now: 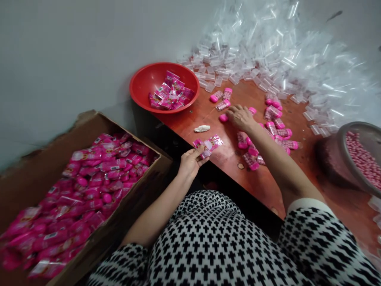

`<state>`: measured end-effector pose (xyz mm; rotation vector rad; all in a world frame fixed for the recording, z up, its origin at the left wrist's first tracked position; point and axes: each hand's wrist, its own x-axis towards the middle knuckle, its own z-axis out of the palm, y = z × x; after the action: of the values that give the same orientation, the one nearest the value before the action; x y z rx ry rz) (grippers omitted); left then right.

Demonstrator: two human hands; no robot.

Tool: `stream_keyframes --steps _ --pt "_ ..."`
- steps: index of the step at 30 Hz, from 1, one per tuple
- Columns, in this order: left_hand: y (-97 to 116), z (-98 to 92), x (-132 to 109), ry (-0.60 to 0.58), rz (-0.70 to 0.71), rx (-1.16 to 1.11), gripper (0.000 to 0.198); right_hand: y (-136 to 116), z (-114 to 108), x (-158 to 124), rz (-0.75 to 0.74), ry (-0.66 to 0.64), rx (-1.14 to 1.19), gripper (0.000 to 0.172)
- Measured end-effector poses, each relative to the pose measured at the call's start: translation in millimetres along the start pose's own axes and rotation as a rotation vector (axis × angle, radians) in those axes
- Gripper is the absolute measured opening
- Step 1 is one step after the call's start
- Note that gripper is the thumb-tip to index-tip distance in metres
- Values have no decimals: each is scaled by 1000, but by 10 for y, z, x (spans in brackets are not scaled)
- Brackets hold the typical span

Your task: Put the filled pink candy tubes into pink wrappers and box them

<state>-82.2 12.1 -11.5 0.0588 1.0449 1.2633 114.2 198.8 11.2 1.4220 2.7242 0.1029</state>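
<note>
My left hand (192, 163) pinches printed pink plastic label sleeves (210, 145) at the table's front edge. Out over the red-brown table, my right hand (240, 118) has its fingers curled down on a small clear bottle with a pink cap (223, 118); most of that bottle is hidden under the hand. Similar bottles full of pink beads (222, 105) lie just beyond the fingers. More of these filled bottles (272, 113) are scattered to the right of my right forearm, which covers some of them.
A red bowl (139, 97) holds more pink sleeves. Left and lower, a cardboard box (160, 167) contains many labelled bottles. Empty clear bottles (268, 47) are heaped along the wall. A bucket (342, 155) of pink beads stands right. A whitish scrap (202, 128) lies near my left hand.
</note>
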Motion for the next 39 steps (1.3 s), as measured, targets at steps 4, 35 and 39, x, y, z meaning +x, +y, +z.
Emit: stream_keyframes --steps 4,35,39 --pt "22 63 33 47 -33 -167 17 -260 -35 -390 169 132 196 33" --pt "-264 401 -24 -341 103 157 41 -1493 189 -1622 508 418 1291 31" --pt "-295 405 -11 -323 82 180 37 -1488 210 -1618 519 459 1219 30"
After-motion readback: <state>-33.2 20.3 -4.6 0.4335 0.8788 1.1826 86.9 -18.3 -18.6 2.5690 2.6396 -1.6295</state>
